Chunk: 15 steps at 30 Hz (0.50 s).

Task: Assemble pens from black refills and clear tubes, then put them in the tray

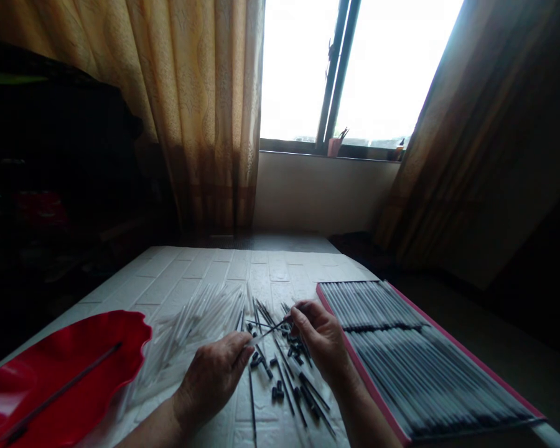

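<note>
My left hand (214, 368) is closed around a clear plastic tube (260, 338), which sticks out past the thumb. My right hand (321, 339) pinches a thin dark rod (279, 325) that slants down to the tube's end; whether its tip is inside the tube I cannot tell. Beneath and between the hands lie loose dark rods (287, 386) and several small black caps (277, 392). A heap of clear tubes (205, 314) lies beyond my left hand.
A red scalloped tray (135, 336) holding one long dark stick (65, 389) stands at the left. To the right, a pink-edged box (329, 298) holds two rows of filled tubes (438, 379). The table (266, 267) has a white brick-pattern cover. Curtains and a window are behind.
</note>
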Each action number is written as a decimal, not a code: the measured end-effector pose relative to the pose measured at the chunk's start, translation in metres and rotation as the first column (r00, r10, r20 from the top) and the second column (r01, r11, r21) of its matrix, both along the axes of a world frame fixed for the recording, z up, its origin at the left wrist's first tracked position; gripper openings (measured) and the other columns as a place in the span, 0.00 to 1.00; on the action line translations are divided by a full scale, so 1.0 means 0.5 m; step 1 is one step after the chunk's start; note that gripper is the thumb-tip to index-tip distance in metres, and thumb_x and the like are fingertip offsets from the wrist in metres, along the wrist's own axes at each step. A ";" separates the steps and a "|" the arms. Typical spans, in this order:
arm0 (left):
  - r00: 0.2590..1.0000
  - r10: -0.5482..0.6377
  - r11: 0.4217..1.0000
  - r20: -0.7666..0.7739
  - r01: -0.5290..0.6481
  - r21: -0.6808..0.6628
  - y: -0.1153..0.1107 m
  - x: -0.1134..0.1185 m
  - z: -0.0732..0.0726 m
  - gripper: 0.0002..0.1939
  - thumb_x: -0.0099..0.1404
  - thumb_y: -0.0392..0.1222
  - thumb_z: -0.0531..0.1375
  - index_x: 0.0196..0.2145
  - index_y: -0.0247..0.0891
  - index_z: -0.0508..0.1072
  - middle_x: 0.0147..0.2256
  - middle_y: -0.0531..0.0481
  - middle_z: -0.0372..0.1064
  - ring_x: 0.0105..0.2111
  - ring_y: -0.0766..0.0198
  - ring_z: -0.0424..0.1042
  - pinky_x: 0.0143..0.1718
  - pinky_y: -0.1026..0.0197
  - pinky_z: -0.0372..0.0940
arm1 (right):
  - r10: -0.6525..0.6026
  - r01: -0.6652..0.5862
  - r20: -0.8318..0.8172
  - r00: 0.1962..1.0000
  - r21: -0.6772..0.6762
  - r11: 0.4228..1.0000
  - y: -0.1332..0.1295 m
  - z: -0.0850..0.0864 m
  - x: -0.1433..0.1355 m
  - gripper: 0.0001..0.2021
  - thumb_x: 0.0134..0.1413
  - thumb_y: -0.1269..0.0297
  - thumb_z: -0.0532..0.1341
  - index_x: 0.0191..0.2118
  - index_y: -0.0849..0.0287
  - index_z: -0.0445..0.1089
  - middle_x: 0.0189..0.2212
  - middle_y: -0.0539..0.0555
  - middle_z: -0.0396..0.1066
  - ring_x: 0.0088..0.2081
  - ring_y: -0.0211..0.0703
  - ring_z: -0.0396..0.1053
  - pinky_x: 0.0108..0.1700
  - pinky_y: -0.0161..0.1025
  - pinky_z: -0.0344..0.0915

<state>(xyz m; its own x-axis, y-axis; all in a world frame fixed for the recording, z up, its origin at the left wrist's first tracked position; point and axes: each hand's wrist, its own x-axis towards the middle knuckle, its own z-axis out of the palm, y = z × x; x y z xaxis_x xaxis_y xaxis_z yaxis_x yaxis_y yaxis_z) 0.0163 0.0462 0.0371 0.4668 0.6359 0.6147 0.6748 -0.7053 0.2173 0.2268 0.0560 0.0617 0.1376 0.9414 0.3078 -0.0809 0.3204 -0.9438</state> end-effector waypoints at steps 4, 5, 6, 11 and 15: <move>1.000 -0.002 1.000 -0.001 0.002 -0.018 0.003 -0.003 -0.002 0.19 0.76 0.48 0.43 0.39 0.40 0.71 0.32 0.48 0.79 0.30 0.59 0.81 0.30 0.62 0.73 | -0.095 0.095 -0.005 0.995 0.033 0.995 0.004 -0.001 0.004 0.15 0.48 0.51 0.66 0.29 0.59 0.69 0.22 0.51 0.72 0.19 0.35 0.64 0.20 0.31 0.61; 1.000 -0.002 1.000 0.000 0.002 -0.021 0.004 -0.004 -0.003 0.19 0.76 0.48 0.44 0.40 0.40 0.71 0.32 0.48 0.79 0.30 0.59 0.81 0.30 0.62 0.73 | -0.124 0.123 0.003 0.992 0.044 0.991 0.006 -0.002 0.005 0.15 0.48 0.51 0.66 0.29 0.59 0.69 0.22 0.51 0.72 0.19 0.35 0.64 0.20 0.31 0.61; 1.000 0.000 1.000 0.000 0.000 -0.022 0.004 -0.005 -0.004 0.19 0.76 0.48 0.44 0.40 0.40 0.71 0.32 0.48 0.79 0.31 0.59 0.81 0.31 0.62 0.73 | -0.143 0.142 0.019 0.989 0.053 0.988 0.008 -0.004 0.007 0.15 0.48 0.51 0.66 0.28 0.59 0.69 0.22 0.51 0.72 0.19 0.35 0.64 0.20 0.31 0.62; 1.000 0.015 0.999 0.000 -0.015 -0.030 0.008 -0.011 -0.004 0.19 0.76 0.48 0.44 0.40 0.39 0.71 0.33 0.47 0.79 0.32 0.58 0.81 0.32 0.61 0.73 | -0.216 0.195 0.230 0.949 0.110 0.975 0.018 -0.028 0.007 0.13 0.52 0.52 0.61 0.30 0.58 0.70 0.23 0.52 0.72 0.23 0.40 0.68 0.25 0.34 0.65; 1.000 0.025 0.999 -0.002 -0.025 -0.041 0.012 -0.015 -0.003 0.17 0.75 0.45 0.45 0.38 0.39 0.72 0.33 0.47 0.79 0.31 0.59 0.81 0.31 0.63 0.73 | -0.269 0.183 0.564 0.781 0.205 0.962 0.022 -0.054 0.002 0.12 0.56 0.56 0.57 0.28 0.58 0.70 0.21 0.51 0.71 0.24 0.40 0.68 0.29 0.34 0.63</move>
<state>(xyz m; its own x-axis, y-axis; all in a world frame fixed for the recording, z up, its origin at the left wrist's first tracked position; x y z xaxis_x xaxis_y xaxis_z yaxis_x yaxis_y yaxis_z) 0.0088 0.0523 0.0358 0.4513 0.6717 0.5875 0.6923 -0.6789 0.2444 0.2279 0.0670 0.0345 0.0959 0.8509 0.5166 0.5595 0.3831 -0.7350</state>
